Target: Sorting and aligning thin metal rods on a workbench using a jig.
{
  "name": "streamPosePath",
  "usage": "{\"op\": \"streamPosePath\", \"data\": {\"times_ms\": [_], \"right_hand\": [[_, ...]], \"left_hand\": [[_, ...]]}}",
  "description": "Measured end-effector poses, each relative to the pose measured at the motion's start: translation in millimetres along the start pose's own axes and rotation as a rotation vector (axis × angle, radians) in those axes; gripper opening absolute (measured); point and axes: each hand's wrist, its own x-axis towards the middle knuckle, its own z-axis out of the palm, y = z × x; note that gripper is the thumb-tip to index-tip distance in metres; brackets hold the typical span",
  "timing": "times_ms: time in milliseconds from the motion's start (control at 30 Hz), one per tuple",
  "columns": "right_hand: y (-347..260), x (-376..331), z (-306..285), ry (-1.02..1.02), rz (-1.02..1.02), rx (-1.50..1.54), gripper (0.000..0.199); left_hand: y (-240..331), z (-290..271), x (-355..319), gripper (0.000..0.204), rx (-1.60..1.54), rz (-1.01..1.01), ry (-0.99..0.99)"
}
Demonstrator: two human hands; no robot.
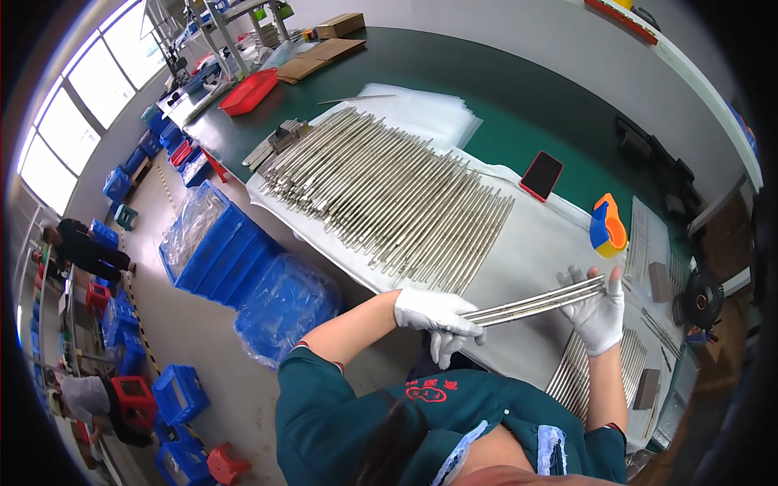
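A few slim metal rods (pixel 531 305) are held slantwise above the near side of the table. My left hand (pixel 442 320), in a white glove, is closed round their left end. Next to their other end is my right hand (pixel 596 312), also gloved, its fingers spread and the rods lying across them without a grip. A wide row of similar metal rods (pixel 389 194) covers the white sheet (pixel 527 243) in front of me. Close to my right forearm lies another group of rods (pixel 571 377), partly hidden by my arm.
Beyond the sheet are a red-edged phone (pixel 541 176), an orange and blue tape dispenser (pixel 608 225) and stacked clear plastic sheets (pixel 421 113). A red tray (pixel 249 91) stands far left. Blue crates (pixel 219 243) sit on the floor left of the table. Other people (pixel 85 247) are farther left.
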Motion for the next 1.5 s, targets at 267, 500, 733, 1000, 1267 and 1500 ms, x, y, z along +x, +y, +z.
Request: {"op": "streamPosePath", "data": {"times_ms": [267,500,733,1000,1267,1500], "right_hand": [[-19,-29,33,-0.129,0.910,-1.353,0.037],[-10,-37,22,0.016,0.544,-1.164,0.033],[43,7,35,0.141,0.140,-1.371,0.031],[50,33,-2,0.050,0.176,-1.255,0.038],[40,34,-59,0.131,-0.038,-1.549,0.025],[42,30,-65,0.060,-0.099,-1.699,0.022]], "left_hand": [[15,-24,-21,0.039,0.165,-0.187,-0.253],[16,-89,-11,0.050,-0.403,0.252,0.016],[13,-22,106,0.053,-0.128,0.450,0.191],[45,-57,129,0.028,-0.777,0.550,0.352],[128,-265,105,0.022,-0.965,0.889,0.890],[116,-459,57,0.032,-1.353,1.023,1.110]]}}
